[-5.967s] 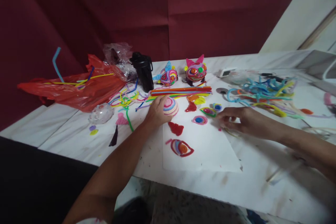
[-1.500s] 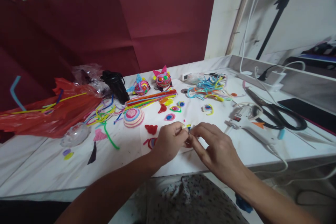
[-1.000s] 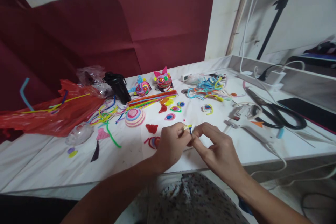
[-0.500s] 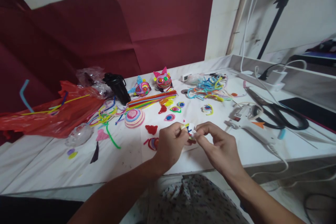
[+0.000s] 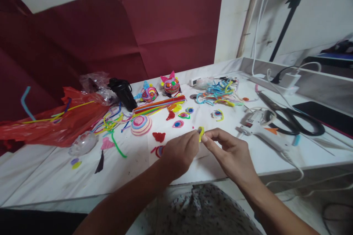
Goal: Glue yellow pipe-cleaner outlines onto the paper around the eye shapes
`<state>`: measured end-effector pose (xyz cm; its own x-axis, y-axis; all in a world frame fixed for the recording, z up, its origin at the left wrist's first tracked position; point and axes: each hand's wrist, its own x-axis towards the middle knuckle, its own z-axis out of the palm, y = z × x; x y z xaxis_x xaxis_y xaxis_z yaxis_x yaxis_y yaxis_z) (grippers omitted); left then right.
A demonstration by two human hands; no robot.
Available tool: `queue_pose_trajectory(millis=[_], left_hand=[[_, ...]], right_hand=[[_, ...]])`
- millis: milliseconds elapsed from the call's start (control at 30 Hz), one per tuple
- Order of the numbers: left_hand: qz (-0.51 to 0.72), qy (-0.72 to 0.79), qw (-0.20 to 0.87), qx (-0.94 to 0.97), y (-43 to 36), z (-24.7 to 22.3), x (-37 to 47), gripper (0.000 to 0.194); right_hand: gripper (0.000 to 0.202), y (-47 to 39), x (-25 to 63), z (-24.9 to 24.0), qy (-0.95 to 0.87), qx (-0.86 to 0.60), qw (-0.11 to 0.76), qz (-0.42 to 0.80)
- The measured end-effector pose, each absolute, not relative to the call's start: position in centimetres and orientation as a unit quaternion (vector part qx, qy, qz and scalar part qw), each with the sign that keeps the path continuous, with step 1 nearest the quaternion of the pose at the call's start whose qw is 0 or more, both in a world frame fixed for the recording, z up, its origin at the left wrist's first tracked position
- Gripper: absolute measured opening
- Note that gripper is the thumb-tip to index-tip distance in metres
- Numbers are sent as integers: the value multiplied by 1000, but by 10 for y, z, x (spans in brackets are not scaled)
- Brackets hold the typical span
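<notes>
A small yellow-edged piece (image 5: 201,133) is held up between my two hands, over the front of the white table. My left hand (image 5: 180,152) pinches its left side, with the fingers closed. The thumb and forefinger of my right hand (image 5: 231,150) are closed on its right edge. Left of my hands lie a red fuzzy triangle (image 5: 159,137) and a red-and-purple curled piece (image 5: 159,151), partly behind my left hand. Beyond them are a blue-and-pink eye shape (image 5: 178,124) and an eye shape with a yellow tail (image 5: 217,114).
Right: a glue gun (image 5: 264,136), large black scissors (image 5: 292,119) and a phone (image 5: 325,117). Left: a striped dome (image 5: 141,125), a black bottle (image 5: 122,93) and a red plastic bag (image 5: 55,128). Behind: pipe cleaners (image 5: 162,103) and two decorated heads (image 5: 171,85).
The small piece has been turned, so its yellow rim now shows instead of its whitish side. My left hand has rotated, and its back faces up more.
</notes>
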<state>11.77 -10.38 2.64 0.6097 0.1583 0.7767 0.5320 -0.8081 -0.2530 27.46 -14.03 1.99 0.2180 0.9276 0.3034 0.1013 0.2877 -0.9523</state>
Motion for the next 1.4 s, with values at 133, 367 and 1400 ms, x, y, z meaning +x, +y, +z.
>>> queue_pose_trajectory(millis=[133,367,1400], left_hand=[[-343,-137,318,-873,-100,32,112,23],[-407,-199,168,-875,-102,34,105,35],[-289,-412,-619,-603,-79,39,120,34]], right_hand=[[19,-141,276,17,-504,-465,620,383],[23,-140,279,6,-433,-453,639,446],[40,-115,289,15,-447,-465,572,507]])
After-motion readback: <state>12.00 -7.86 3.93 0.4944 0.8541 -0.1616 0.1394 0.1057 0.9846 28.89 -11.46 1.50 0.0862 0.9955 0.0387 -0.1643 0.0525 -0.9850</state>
